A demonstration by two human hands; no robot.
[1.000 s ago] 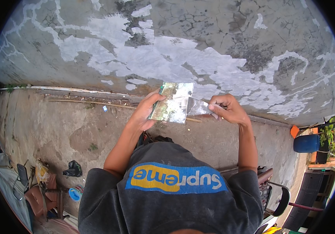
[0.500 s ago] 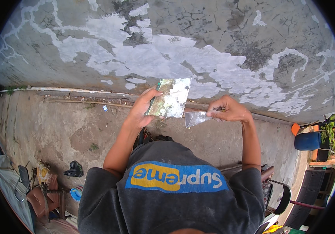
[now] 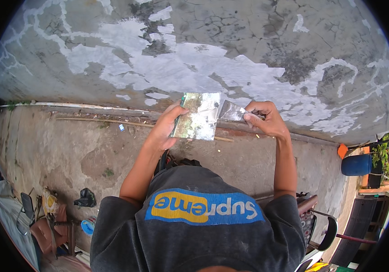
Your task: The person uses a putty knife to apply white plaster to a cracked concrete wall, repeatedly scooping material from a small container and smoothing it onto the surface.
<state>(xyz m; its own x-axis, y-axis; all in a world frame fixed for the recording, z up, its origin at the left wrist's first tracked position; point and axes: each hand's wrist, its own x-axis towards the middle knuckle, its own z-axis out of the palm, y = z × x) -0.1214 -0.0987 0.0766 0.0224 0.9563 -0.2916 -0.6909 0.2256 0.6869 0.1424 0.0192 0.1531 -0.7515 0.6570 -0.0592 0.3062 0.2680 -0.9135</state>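
Note:
My left hand [image 3: 163,127] grips a flat, shiny rectangular plate [image 3: 195,123] by its left edge, thumb on top. Whitish paste appears to lie on the plate's right part, though glare makes this hard to judge. Between the fingers and thumb of my right hand [image 3: 270,119] is a thin, wedge-shaped putty scraper [image 3: 232,112]. Its wide end is at the plate's right edge; whether they touch I cannot tell. Beyond both hands rises a grey cracked wall [image 3: 230,18] with broad patches of white filler [image 3: 194,59].
A thin pole [image 3: 108,120] and a pale pipe [image 3: 85,105] run along the wall's foot. On the concrete floor [image 3: 58,149] lies a black plastic bag [image 3: 85,197]. A brown chair [image 3: 47,233] stands lower left, a blue barrel [image 3: 356,165] far right.
The scraper has risen from below the plate's lower right corner to beside its right edge, turning as my right hand moved up and left. My left hand has tilted the plate slightly.

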